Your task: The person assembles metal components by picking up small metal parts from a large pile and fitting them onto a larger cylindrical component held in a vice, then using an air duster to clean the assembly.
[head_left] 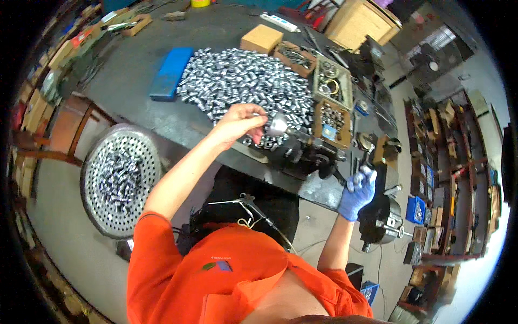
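My bare left hand (pixel 243 125) is curled, with thumb and fingers brought together right beside the shiny round metal nose (pixel 278 125) of a small bench machine (pixel 310 157). Whatever sits between those fingers is too small to make out. My right hand (pixel 357 193), in a blue-grey glove, is closed at the machine's right side, near a dark lever (pixel 340 177); its grip is hidden by the glove. Behind my left hand spreads a large heap of short shiny metal sleeves (pixel 248 78), and a few more lie below the metal nose.
A perforated round metal tray (pixel 94 202) with more sleeves stands at left. On the bench (pixel 127 70) are a blue case (pixel 171 74), a cardboard box (pixel 261 39) and a parts tray (pixel 349 86). A dark motor-like unit (pixel 380 221) stands right, before shelves (pixel 458 178). An air gun (pixel 247 200) lies near my body.
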Tool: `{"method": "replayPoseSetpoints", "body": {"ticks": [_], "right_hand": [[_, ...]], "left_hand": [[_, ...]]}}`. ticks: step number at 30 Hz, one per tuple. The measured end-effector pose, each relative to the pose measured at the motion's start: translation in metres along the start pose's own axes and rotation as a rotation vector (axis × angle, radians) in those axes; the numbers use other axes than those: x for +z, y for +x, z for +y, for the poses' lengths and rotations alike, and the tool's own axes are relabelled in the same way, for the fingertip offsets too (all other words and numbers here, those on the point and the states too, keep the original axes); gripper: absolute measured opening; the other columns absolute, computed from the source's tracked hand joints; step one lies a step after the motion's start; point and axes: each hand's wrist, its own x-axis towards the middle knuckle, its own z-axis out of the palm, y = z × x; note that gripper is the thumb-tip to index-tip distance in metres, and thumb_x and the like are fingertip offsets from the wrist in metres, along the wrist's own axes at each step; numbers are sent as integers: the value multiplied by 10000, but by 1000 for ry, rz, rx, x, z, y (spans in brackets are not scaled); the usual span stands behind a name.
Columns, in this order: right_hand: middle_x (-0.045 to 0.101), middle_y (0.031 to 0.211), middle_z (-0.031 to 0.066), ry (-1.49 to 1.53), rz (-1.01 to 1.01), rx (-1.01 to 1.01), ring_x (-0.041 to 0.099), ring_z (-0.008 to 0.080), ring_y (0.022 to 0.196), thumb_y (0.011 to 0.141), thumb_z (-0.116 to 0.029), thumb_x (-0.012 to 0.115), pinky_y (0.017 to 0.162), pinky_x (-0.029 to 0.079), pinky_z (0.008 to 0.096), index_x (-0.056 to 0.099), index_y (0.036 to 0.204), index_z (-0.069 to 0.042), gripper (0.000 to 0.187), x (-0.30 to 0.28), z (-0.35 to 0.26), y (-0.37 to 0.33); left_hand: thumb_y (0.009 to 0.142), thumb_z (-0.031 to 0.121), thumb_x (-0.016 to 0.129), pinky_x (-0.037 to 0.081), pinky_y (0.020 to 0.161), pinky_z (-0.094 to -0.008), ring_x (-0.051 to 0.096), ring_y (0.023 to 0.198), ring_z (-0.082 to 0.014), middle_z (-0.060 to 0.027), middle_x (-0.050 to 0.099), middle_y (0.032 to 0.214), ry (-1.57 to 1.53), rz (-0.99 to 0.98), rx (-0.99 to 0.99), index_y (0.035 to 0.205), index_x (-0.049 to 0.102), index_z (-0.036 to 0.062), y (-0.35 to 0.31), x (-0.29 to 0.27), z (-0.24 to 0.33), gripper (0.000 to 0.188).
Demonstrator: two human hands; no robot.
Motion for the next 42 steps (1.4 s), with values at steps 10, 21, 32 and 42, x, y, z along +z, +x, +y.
{"method": "replayPoseSetpoints", "body": {"ticks": [10, 21, 32, 42], "right_hand": [[507, 590, -16, 54, 96, 306, 398, 63, 419, 920, -276, 447, 329, 253, 206, 571, 816, -74, 259, -56, 71, 25], [448, 632, -27, 119, 67, 353, 399, 51, 466, 923, -238, 454, 357, 285, 186, 505, 854, -72, 186, -51, 72, 22], [490, 621, -34, 49, 161, 316, 438, 57, 479, 900, -293, 497, 348, 294, 183, 550, 820, -85, 229, -56, 71, 17], [503, 621, -28, 26, 199, 281, 462, 46, 487, 885, -277, 537, 341, 311, 162, 553, 831, -66, 219, -42, 65, 8]], "left_hand": [[780, 100, 600, 411, 436, -243, 534, 479, -124, -54, 549, 578, 333, 452, -68, 865, 591, -15, -130, -113, -7, 144], [750, 265, 612, 462, 644, -420, 599, 707, -341, -189, 611, 722, 1720, 1186, -503, 1033, 563, 33, -326, -207, -11, 369], [778, 236, 577, 470, 668, -434, 607, 739, -328, -137, 633, 754, 1423, 511, 170, 860, 616, 88, -44, -87, -33, 174], [720, 191, 604, 478, 642, -450, 616, 736, -330, -144, 612, 769, 1747, 330, 119, 810, 557, 37, -16, -82, -50, 184]]}}
